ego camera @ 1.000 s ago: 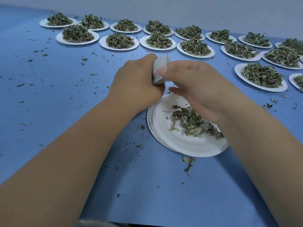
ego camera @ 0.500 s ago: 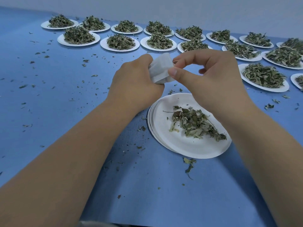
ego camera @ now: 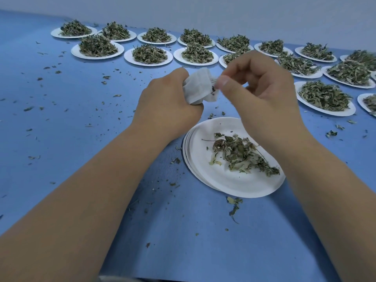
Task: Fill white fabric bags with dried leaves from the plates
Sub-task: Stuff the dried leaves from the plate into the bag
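A small white fabric bag (ego camera: 198, 88) is gripped in my left hand (ego camera: 168, 104), its mouth turned to the right. My right hand (ego camera: 262, 92) pinches the bag's edge between thumb and forefinger at the opening, where a dark bit of leaf shows. Both hands hover above a stack of white paper plates (ego camera: 234, 184) near the middle of the table. A small loose pile of dried leaves (ego camera: 242, 153) lies on the top plate.
Several white plates heaped with dried leaves (ego camera: 149, 54) stand in rows along the far edge, and more (ego camera: 325, 98) run down the right side. Leaf crumbs are scattered over the blue table (ego camera: 71, 123). A grey wall rises behind.
The hands rose a little off the plate. My right hand shifted from covering the bag to pinching its opening edge, and the bag's mouth now shows more.
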Demonstrator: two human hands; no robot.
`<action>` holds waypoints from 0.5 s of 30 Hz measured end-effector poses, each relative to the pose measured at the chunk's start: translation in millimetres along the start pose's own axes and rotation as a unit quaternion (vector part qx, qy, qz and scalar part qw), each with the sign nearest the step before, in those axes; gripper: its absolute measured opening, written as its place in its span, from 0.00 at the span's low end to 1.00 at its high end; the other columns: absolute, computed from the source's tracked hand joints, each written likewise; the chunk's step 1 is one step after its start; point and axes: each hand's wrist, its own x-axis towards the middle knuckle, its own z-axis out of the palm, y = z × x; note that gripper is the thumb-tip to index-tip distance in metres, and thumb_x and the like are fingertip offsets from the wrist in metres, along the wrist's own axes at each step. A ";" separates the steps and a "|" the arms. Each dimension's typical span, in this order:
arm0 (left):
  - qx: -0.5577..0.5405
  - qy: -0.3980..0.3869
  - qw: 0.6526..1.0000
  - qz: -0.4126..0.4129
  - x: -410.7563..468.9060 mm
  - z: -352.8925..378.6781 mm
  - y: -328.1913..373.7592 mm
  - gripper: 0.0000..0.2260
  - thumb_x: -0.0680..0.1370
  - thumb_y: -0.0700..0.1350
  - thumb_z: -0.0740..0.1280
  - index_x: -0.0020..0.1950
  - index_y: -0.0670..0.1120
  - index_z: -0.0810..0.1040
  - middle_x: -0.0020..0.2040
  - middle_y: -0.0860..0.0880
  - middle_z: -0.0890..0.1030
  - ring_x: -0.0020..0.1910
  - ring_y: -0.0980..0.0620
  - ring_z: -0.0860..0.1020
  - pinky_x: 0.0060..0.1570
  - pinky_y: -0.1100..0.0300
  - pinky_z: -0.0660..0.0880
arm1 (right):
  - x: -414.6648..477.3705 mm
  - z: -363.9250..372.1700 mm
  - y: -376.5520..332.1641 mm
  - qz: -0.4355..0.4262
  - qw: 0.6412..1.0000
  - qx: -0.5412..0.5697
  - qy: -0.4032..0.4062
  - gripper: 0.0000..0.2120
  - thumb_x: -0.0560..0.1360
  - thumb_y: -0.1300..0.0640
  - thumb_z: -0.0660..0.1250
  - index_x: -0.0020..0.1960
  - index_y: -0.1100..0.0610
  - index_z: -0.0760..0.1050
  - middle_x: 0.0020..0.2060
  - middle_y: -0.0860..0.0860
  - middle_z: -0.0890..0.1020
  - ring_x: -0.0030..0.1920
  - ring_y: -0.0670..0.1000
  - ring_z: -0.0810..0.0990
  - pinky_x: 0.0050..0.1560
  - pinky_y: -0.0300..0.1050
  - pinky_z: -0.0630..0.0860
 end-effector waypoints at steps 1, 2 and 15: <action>-0.004 -0.001 1.000 -0.002 0.0 -0.3 -0.4 0.09 0.72 0.52 0.69 0.43 0.52 0.70 0.36 0.54 0.75 0.36 0.56 0.73 0.30 0.58 0.66 | 0.1 -1.2 0.6 -0.007 1.000 -0.004 0.025 0.02 0.76 0.56 0.70 0.48 0.50 0.78 0.44 0.43 0.83 0.43 0.42 0.79 0.42 0.51 0.76; -0.009 -0.003 1.000 -0.003 -0.1 -0.4 -0.6 0.08 0.72 0.52 0.69 0.44 0.52 0.71 0.36 0.54 0.75 0.37 0.56 0.74 0.31 0.58 0.67 | 0.5 -1.9 0.9 -0.014 0.999 -0.010 0.040 0.04 0.77 0.58 0.70 0.50 0.50 0.79 0.47 0.43 0.83 0.46 0.42 0.80 0.45 0.52 0.78; -0.034 -0.018 0.999 0.008 -1.5 -1.7 3.8 0.09 0.72 0.51 0.70 0.47 0.50 0.74 0.39 0.53 0.78 0.40 0.52 0.77 0.38 0.53 0.75 | 3.4 -5.6 3.0 -0.006 0.996 -0.044 0.079 0.06 0.76 0.60 0.72 0.47 0.49 0.84 0.41 0.39 0.85 0.44 0.40 0.83 0.43 0.38 0.77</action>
